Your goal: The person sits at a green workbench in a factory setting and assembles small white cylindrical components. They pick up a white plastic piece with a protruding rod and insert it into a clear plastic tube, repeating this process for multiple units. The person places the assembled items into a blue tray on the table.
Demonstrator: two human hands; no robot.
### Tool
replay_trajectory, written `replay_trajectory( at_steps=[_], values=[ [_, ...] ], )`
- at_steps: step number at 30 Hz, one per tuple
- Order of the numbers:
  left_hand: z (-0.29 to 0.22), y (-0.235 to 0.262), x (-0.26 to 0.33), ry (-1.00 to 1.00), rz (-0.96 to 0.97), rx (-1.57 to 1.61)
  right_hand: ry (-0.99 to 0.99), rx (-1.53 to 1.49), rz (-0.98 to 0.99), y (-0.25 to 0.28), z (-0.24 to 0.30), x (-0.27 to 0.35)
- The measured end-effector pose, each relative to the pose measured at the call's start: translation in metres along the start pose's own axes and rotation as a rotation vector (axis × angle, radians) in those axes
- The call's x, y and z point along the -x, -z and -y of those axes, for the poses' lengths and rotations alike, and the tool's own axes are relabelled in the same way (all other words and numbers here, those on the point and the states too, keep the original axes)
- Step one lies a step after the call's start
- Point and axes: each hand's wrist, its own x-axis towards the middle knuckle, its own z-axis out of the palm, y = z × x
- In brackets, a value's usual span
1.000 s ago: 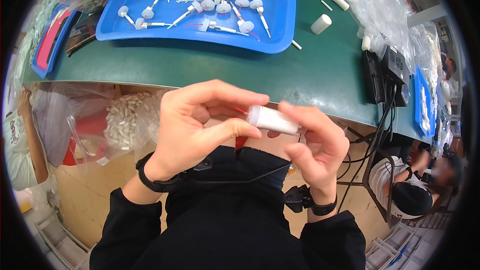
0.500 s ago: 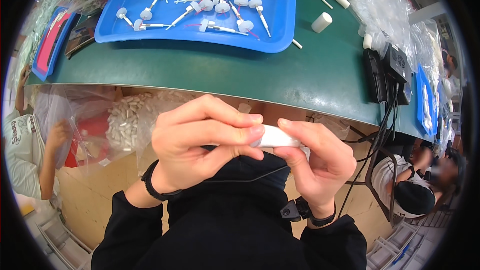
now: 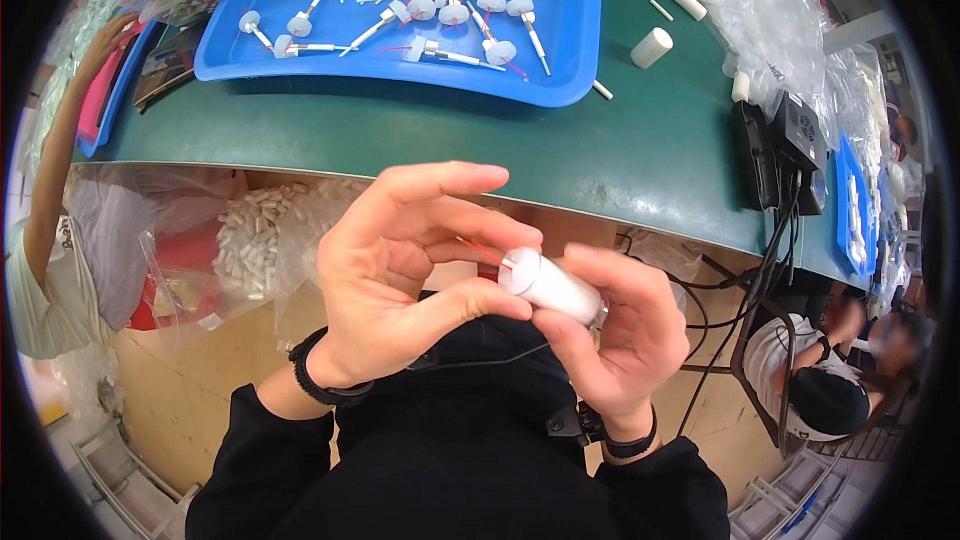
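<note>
In front of my body, above the floor by the table edge, a white cylinder (image 3: 556, 290) is held between both hands. My right hand (image 3: 632, 335) closes round its right end with thumb and fingers. My left hand (image 3: 385, 275) pinches the rim of the left end, thumb below and a finger above, its index finger raised. A pale round cap (image 3: 519, 271) sits at that end. Thin red wires (image 3: 482, 251) come out of the cap toward my left palm; their far ends are hidden by the fingers.
A blue tray (image 3: 400, 86) on the green table (image 3: 450, 140) holds several white stick pieces with round caps and red wires. Loose white cylinders (image 3: 652, 48), clear bags (image 3: 765, 20) and a black device with cables (image 3: 797, 130) stand right. A co-worker's arm (image 3: 62, 150) reaches in left.
The cylinder has tilted, turning its capped left end and red wires into view. My left fingers have spread, the index lifting. The co-worker's arm at the left now reaches up to the table.
</note>
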Motion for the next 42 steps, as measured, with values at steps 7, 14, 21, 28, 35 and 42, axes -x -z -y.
replay_trajectory(
  at_steps=[7,14,21,28,35,42],
  values=[
    [0.006,0.013,-0.005,-0.173,0.113,-0.209,-0.007,0.042,0.001,-0.004,-0.002,0.008],
    [0.007,0.014,0.0,-0.196,0.123,-0.29,-0.003,0.017,-0.007,-0.007,-0.003,0.011],
    [0.006,0.016,-0.002,-0.266,0.126,-0.285,0.025,-0.166,0.046,-0.01,-0.012,0.006],
    [0.01,-0.004,-0.001,-0.004,-0.046,-0.003,-0.47,-0.568,0.234,-0.013,-0.009,0.009],
    [0.025,-0.004,-0.003,-0.245,-0.001,-0.403,-0.699,-0.832,0.202,-0.015,-0.008,0.007],
    [0.03,-0.005,-0.004,-0.299,0.03,-0.499,-0.72,-0.954,0.22,-0.017,-0.019,0.013]
  ],
)
